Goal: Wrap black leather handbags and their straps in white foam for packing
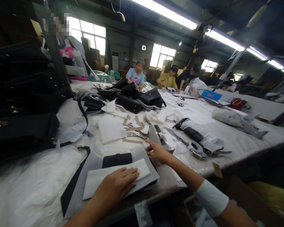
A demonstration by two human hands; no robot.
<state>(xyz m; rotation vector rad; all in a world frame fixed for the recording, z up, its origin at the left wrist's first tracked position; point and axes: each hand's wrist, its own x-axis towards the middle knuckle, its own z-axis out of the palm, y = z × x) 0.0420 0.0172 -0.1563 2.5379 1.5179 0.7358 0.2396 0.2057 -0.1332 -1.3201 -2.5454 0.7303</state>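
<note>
My left hand (119, 183) lies flat, fingers stretched, on a folded white foam sheet (92, 181). Under the foam are whitish wrapping paper (77, 198) and a black bag (69, 192), whose edges show at the sides. A black strap or flap piece (117, 160) rests just beyond the foam. My right hand (159, 152) is over the bag's far right corner, beside a grey tape dispenser (157, 134). Its thumb and index finger are apart and appear to hold nothing; its other fingers are partly hidden.
Brown card strips (134, 127) and white foam pieces (111, 129) lie beyond the bag. Black bags (21, 94) are stacked left, above clear plastic (30, 189). More black bags (130, 101) sit farther back. A wrapped bag (196, 135) lies right. Several people work across the table.
</note>
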